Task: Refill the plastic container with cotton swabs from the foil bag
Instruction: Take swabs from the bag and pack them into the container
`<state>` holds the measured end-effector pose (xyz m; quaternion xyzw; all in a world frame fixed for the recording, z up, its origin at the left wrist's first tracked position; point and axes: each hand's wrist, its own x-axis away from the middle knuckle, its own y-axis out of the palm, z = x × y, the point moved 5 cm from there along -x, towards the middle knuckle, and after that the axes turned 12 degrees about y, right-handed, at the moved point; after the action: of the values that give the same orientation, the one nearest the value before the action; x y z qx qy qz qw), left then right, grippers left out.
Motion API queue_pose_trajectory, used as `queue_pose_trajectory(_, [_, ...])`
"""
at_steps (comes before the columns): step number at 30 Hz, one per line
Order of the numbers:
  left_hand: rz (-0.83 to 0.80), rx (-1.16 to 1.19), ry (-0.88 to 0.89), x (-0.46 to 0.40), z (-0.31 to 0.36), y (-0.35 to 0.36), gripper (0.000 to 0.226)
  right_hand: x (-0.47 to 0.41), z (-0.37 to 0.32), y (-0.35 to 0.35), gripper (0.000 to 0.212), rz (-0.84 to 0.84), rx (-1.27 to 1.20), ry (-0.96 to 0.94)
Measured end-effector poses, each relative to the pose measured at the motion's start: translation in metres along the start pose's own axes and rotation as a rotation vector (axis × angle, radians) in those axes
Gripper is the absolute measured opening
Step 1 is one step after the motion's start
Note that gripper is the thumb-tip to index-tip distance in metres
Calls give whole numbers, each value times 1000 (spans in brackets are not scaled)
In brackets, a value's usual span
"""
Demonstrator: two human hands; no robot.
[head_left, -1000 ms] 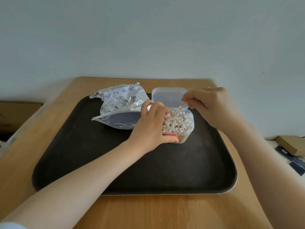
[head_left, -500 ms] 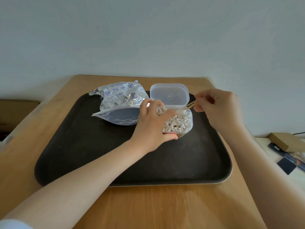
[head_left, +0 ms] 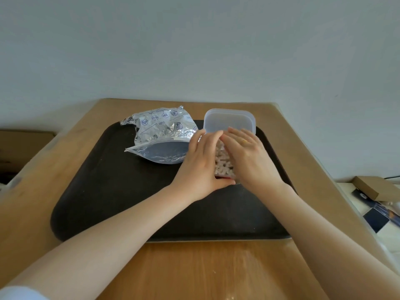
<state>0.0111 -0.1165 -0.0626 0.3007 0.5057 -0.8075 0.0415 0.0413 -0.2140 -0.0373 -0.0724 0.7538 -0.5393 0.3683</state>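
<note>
The wooden desk (head_left: 194,273) carries a dark tray (head_left: 121,191), and everything the task needs sits on the tray's far half. The foil bag (head_left: 160,135) lies to the left, crumpled at the back, its open mouth facing the near side and slightly right, just beside the left hand.

The plastic container (head_left: 237,182) stands right of the bag, its long axis running away from the person, with its clear lid (head_left: 229,121) hinged open and standing up at the far end. The left hand (head_left: 201,165) wraps the container's left wall, thumb across the near end and fingers curled over the top edge. The right hand (head_left: 249,156) lies over the right side with fingers stretched fairly flat toward the lid; whether it presses on the swabs or merely covers them is hard to say, since the two hands hide most of the opening.

The cotton swabs (head_left: 223,163) show only in the gap between the hands, packed upright and close to the rim, so the container looks nearly full. The lid lies just beyond both sets of fingertips, the right hand a touch nearer.
</note>
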Motion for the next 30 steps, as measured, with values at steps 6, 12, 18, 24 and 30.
queue_pose_trajectory(6, [-107,82,-65,-2,-14,6,94,-13,11,21,62,-301,-12,132])
queue_pose_trajectory(12, [-79,-52,-27,2,-15,3,83,3,-1,11,46,-68,-87,32])
queue_pose_trajectory(18, [-198,-161,33,-1,-14,5,90,4,4,19,75,-279,145,27])
queue_pose_trajectory(24, [-172,-194,191,2,-8,-5,68,4,8,17,72,-458,54,58])
queue_pose_trajectory(30, [-261,-266,144,0,-5,0,68,7,0,19,64,-394,235,39])
